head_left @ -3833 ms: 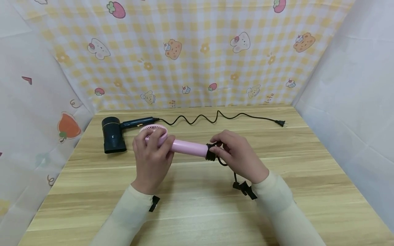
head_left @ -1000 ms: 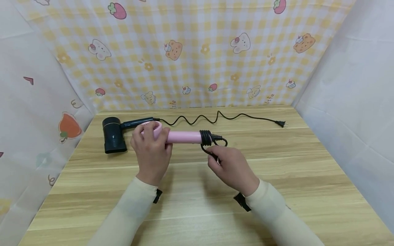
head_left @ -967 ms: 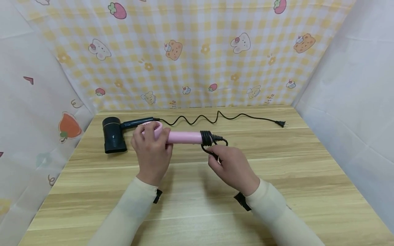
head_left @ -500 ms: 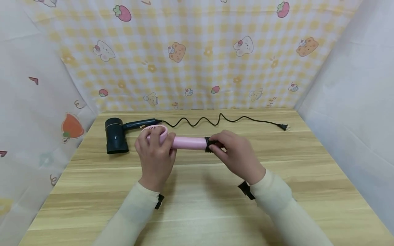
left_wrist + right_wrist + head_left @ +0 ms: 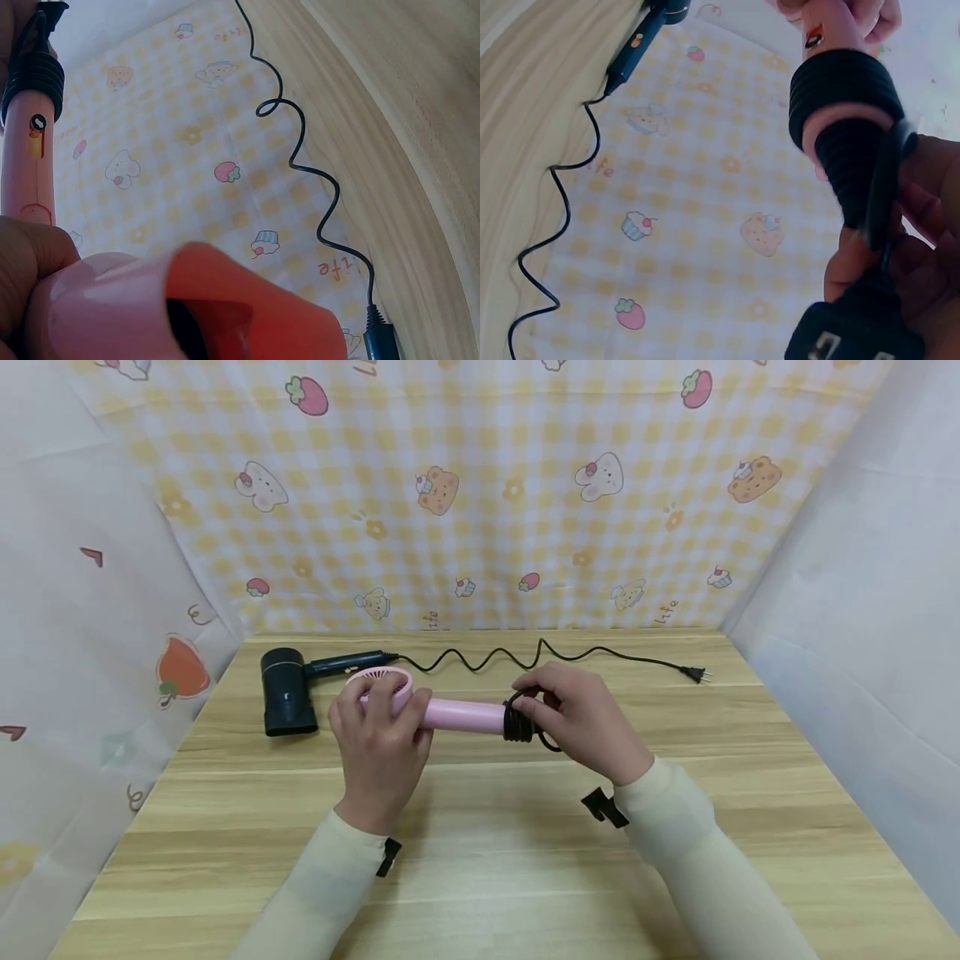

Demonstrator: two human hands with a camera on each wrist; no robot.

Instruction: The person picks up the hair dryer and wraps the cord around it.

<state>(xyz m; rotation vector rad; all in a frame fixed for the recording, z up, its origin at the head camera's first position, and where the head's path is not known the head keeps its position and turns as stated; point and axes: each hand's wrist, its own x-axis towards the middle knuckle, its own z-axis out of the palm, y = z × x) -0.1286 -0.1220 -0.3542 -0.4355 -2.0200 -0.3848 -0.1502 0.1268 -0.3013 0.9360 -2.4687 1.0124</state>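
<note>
My left hand [image 5: 381, 745] grips a pink hair dryer [image 5: 467, 717] by its head, off the table. Its black cord [image 5: 517, 724] is wound in several tight turns round the end of the handle. With thumb and fingers my right hand [image 5: 588, 718] pinches the cord beside these turns. In the right wrist view the cord's plug [image 5: 855, 337] hangs close below the right fingers, prongs toward the camera. The left wrist view shows the dryer's open nozzle [image 5: 247, 300] and the wound cord at the far end. Part of the dryer's head is hidden behind the left fingers.
A dark blue hair dryer [image 5: 287, 693] lies at the table's back left. Its black cord [image 5: 501, 653] runs in waves along the back edge to a plug [image 5: 696, 674] at the right. Behind the wooden table [image 5: 480, 860] hangs a checked curtain [image 5: 480, 485].
My right hand has risen from below the handle to its end, moving round with the cord. The plug end no longer dangles below the wrist. The left hand keeps hold of the dryer's head.
</note>
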